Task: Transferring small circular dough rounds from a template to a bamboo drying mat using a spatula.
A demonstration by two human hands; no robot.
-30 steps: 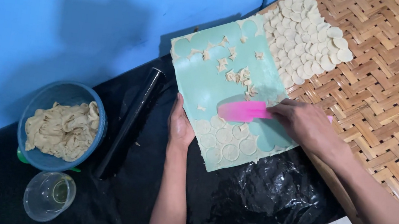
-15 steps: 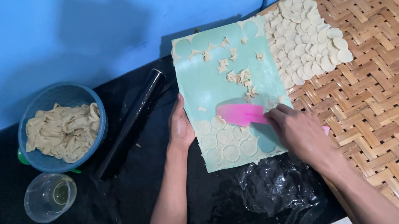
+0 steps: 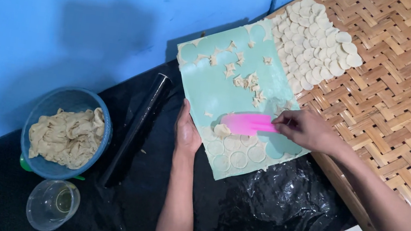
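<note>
A pale green mat (image 3: 209, 86) lies on black plastic, with small round dough discs (image 3: 235, 152) at its near end and ragged dough scraps (image 3: 245, 78) further up. My left hand (image 3: 187, 131) presses flat on the mat's left edge. My right hand (image 3: 306, 129) grips a pink scraper (image 3: 247, 123), its blade lying flat on the mat with a folded disc (image 3: 222, 130) at its tip. Many cut discs (image 3: 318, 40) are spread on a woven bamboo tray (image 3: 406, 101) to the right.
A black rolling pin (image 3: 135, 127) lies left of the mat. Further left stands a blue bowl (image 3: 37, 113) holding dough trimmings (image 3: 66, 133), with a clear cup (image 3: 51, 204) in front of it. Black plastic sheeting (image 3: 267, 210) covers the surface; a blue wall is behind.
My right hand has slid the pink scraper leftward along the mat, under the discs. My left hand has stayed on the mat's edge.
</note>
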